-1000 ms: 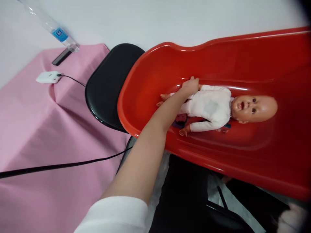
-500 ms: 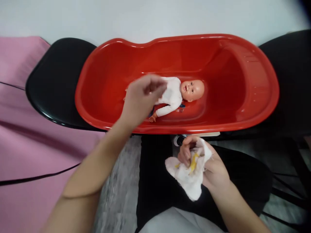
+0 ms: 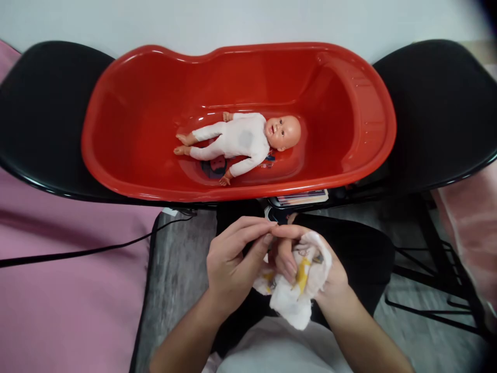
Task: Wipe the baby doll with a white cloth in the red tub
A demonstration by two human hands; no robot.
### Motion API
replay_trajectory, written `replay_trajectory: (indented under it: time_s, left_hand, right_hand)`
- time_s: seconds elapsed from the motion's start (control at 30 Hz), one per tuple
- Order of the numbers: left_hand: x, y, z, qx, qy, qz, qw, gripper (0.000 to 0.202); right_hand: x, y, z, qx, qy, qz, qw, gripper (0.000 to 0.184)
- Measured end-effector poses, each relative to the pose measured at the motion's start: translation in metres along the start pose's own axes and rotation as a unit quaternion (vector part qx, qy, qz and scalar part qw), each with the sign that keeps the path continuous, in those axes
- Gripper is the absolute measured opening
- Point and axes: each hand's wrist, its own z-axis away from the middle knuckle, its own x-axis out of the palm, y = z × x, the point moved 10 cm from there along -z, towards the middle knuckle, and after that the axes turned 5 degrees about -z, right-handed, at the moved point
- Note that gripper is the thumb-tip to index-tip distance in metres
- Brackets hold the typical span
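Spanning two black seats [image 3: 438, 109], one overlapped at each end, the red tub [image 3: 240, 194] lies with its long axis running left to right across the view. Inside, the baby doll [image 3: 244, 135] is face up on the tub's bottom, its axis roughly parallel to the tub's, head right, feet left. It lies straight ahead of the left hand [image 3: 233, 259] and ahead and leftward of the right hand [image 3: 332, 280]; the left is nearer. Both are outside the tub, on the near side of its rim, well apart from the doll.

Left hand: fingers bent, thumb and fingertips drawn together against the right index finger. Whether anything is pinched there cannot be told.

Right hand: closed around a white cloth [image 3: 293, 306], curled fingers pressing over it.

Key relation: the cloth lies to the right of the left hand, just beside it, so the right, which grips it, is nearer. Bunched up; no clear long axis. A loose corner hangs below the right hand. A smaller fold extends leftward, under the left thumb; contact there unclear. Yellow print shows on the upper folds.
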Motion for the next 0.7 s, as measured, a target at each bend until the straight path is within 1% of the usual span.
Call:
replay_trajectory:
  time_s: [0.07, 0.2, 0.4, 0.53, 0.63, 0.7]
  left_hand:
    - [-0.004, 0.004, 0.002, 0.009, 0.002, 0.0, 1.0, 0.026]
    - [-0.008, 0.008, 0.003, 0.015, -0.003, 0.02, 1.0, 0.03]
    - [-0.017, 0.007, 0.007, 0.005, -0.01, 0.021, 1.0, 0.024]
    - [-0.024, 0.007, 0.003, 0.0, -0.046, -0.005, 0.999, 0.025]
    - [-0.026, 0.012, -0.002, 0.022, -0.088, -0.026, 0.996, 0.025]
    - [-0.026, 0.013, -0.001, 0.046, -0.115, -0.052, 0.991, 0.025]
  right_hand:
    - [0.001, 0.001, 0.004, 0.005, -0.001, -0.002, 1.0, 0.049]
    - [0.01, 0.002, 0.01, 0.01, -0.036, -0.022, 0.999, 0.04]
    - [0.012, 0.007, 0.018, 0.023, -0.037, 0.027, 0.999, 0.049]
    - [0.014, 0.008, 0.019, 0.029, -0.048, 0.064, 0.996, 0.049]
    - [0.011, 0.009, 0.019, 0.033, -0.059, 0.121, 0.99, 0.048]
    - [0.005, 0.01, 0.018, 0.032, -0.064, 0.176, 0.982, 0.043]
